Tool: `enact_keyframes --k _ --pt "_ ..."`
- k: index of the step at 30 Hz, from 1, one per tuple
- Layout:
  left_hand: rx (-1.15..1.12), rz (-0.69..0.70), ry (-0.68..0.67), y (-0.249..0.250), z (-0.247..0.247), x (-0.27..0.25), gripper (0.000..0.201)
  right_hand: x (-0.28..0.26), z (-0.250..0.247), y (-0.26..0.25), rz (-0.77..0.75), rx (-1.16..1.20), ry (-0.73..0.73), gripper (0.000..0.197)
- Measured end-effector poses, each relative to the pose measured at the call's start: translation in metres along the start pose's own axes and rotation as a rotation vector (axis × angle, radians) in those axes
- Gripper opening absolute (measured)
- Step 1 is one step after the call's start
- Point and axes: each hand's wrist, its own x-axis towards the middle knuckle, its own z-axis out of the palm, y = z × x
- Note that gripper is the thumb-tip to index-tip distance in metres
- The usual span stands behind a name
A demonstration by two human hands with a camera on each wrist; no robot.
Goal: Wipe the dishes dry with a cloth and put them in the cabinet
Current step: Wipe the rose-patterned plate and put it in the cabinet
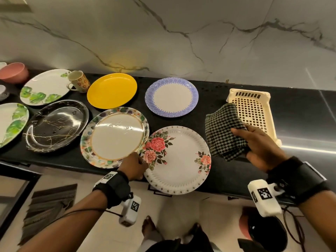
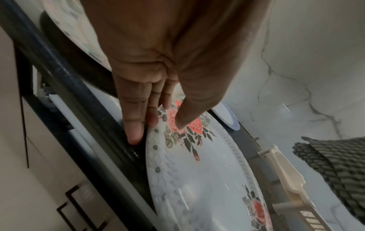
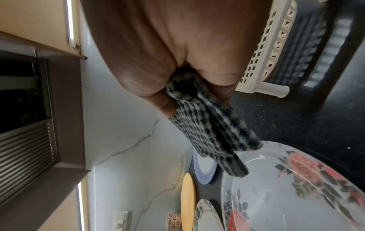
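Fingers (image 2: pixel 134 125) of left hand (image 1: pixel 133 167) straight beneath near-left rim of rose plate (image 1: pixel 179 160), thumb pressed onto the rose print above: a pinch grip. Plate at front edge of black counter (image 1: pixel 218 88), overhanging it, rim overlapping that of floral-rimmed plate (image 1: pixel 116 137). Right hand (image 1: pixel 260 146) raised just right of the rose plate, thumb over and fingers under one folded checked cloth (image 1: pixel 223 131), clamped firmly, in front of one cream basket (image 1: pixel 254 106). Count, left to right: one pink bowl (image 1: pixel 13 72); two leaf plates (image 1: pixel 45 86); one black marbled plate (image 1: pixel 56 124); one mug (image 1: pixel 79 81); one yellow plate (image 1: pixel 111 90); one blue-rimmed plate (image 1: pixel 171 97). Plates in all: seven.
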Motion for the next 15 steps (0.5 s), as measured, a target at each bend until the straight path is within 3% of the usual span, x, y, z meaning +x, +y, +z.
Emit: enact_keyframes --k 6,8,12,15 --pt "-0.359 -0.217 -0.109 -0.010 -0.003 0.000 0.020 0.001 0.003 0.012 0.012 -0.153 -0.046 0.026" --pt "-0.457 -0.247 -0.125 -0.009 -0.001 -0.001 0.028 0.002 0.004 0.014 0.002 -0.187 -0.065 0.028" --pt "-0.638 -0.246 -0.153 0.002 0.009 -0.007 0.035 0.006 0.007 0.016 -0.001 -0.195 -0.084 0.031" --pt "-0.763 -0.121 -0.167 0.013 0.015 -0.011 0.029 0.011 0.010 0.018 -0.011 -0.237 -0.101 0.034"
